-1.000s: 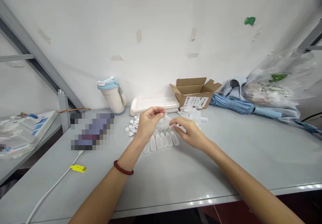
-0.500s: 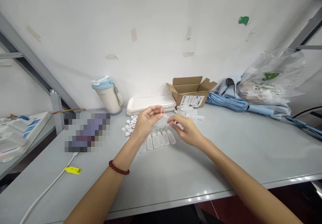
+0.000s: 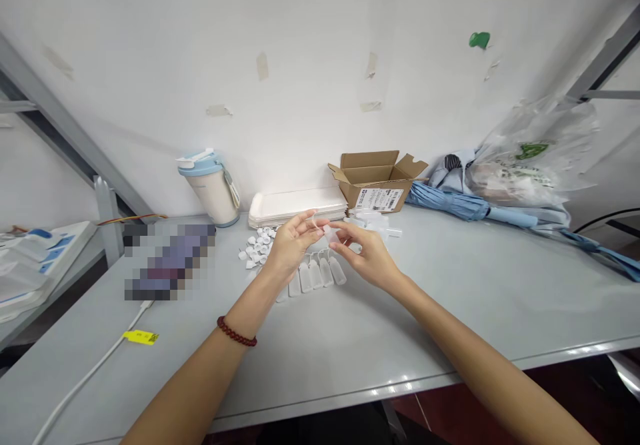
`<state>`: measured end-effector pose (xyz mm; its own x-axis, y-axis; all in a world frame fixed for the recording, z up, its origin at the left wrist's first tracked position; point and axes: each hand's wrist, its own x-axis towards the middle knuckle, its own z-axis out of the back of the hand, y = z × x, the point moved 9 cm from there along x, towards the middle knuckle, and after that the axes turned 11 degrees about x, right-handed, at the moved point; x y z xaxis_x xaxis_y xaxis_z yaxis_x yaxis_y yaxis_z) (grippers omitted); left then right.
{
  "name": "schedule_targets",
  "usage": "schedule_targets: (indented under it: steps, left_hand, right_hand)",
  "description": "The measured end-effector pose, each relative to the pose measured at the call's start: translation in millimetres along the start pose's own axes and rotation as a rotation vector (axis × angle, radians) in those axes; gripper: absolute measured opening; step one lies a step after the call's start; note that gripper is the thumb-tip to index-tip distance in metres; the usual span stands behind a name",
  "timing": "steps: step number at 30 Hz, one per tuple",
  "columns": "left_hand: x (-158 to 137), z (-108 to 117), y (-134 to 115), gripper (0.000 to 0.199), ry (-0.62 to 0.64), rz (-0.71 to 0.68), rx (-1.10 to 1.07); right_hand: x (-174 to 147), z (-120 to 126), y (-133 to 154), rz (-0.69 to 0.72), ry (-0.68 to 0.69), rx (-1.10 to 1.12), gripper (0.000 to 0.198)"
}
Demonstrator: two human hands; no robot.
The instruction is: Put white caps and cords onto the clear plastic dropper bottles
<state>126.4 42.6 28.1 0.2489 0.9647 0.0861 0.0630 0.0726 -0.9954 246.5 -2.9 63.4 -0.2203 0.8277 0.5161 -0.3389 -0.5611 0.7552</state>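
Both hands [image 3: 291, 245] [image 3: 370, 253] half-closed, seemingly on one bottle [image 3: 330, 234]

One view — from the person's head, close by the front edge of the desk [image 3: 380, 338] — facing forward and down across it.

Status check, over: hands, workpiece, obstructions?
Left hand, right hand: fingertips together at small frosted piece. Piece raised above table. Frosted row close by, white caps leftward; nothing seen blocking.
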Motion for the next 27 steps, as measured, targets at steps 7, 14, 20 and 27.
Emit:
schedule_targets:
  steps: [7,14,20,27]
  left_hand:
    - [-25,1,-50,0.033,-0.335,-0.600,0.716]
    - [-43,-45,-52,0.035,-0.080,-0.858,1.121]
    - [-39,-47,-44,0.036,-0.071,-0.814,1.187]
    - [-36,-53,-37,0.032,0.036,-0.661,1.168]
  right_hand:
    - [1,9,-24,-0.175,-0.100,0.154,0.026]
    - [-1,5,-42,-0.338,-0.117,0.413,0.027]
    - [0,4,-44,-0.406,-0.088,0.454,0.024]
    - [-3,5,-48,-0.515,0.175,0.291,0.010]
